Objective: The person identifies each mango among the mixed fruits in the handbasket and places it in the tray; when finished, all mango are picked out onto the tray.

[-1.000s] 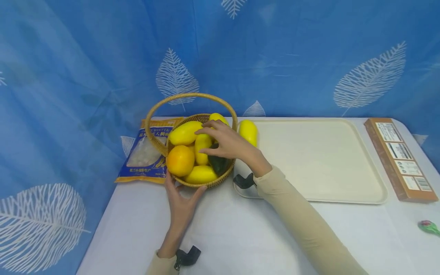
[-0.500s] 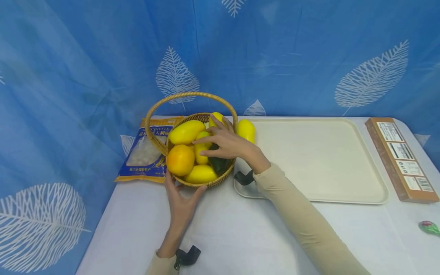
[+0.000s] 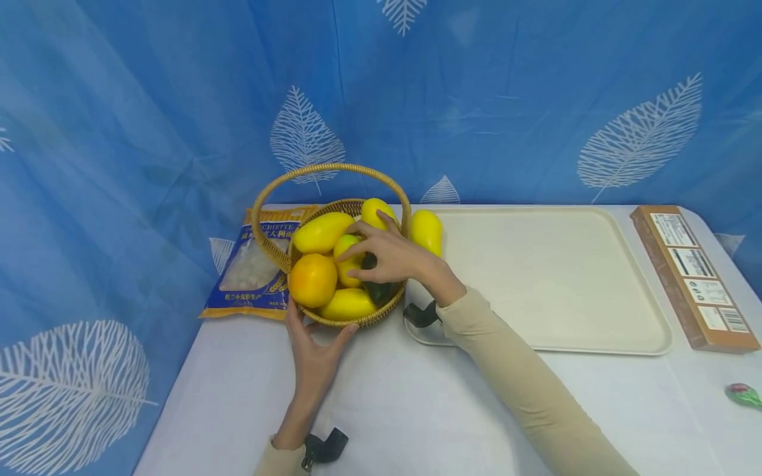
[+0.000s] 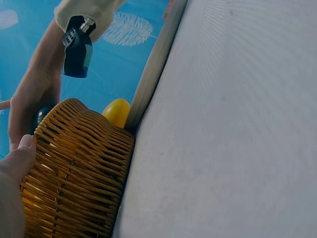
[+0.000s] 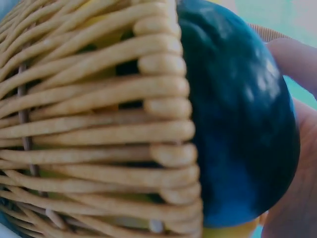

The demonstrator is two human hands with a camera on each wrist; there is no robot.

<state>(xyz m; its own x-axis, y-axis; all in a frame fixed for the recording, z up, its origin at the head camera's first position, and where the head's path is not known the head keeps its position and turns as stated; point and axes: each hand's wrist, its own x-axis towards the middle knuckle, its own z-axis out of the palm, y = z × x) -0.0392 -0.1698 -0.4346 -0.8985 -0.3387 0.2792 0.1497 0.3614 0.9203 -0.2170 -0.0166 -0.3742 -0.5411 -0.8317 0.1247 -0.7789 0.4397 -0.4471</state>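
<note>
A wicker basket (image 3: 381, 316) with a tall handle holds several yellow, mango-like fruits (image 3: 323, 233), a round orange fruit (image 3: 312, 281) and a glossy dark green fruit (image 3: 380, 291). My left hand (image 3: 314, 360) holds the basket's near side, its thumb at the rim; the left wrist view shows the thumb (image 4: 24, 151) there, other fingers mostly hidden. Over the basket, my right hand (image 3: 389, 254) has spread, slightly bent fingers across the middle yellow fruit (image 3: 346, 268), with the dark green fruit below the palm. In the right wrist view, the dark green fruit (image 5: 237, 119) bulges above the rim.
A cream tray (image 3: 536, 277) lies right of the basket, with one yellow fruit (image 3: 426, 231) at its left end. Behind the basket's left side is a blue and yellow pasta bag (image 3: 253, 264). A long brown box (image 3: 693, 277) and a small green-red item (image 3: 743, 395) lie far right.
My right hand's fingers spread wider, then draw closer together over the middle yellow fruit. That fruit shifts slightly. My left hand keeps its place on the basket.
</note>
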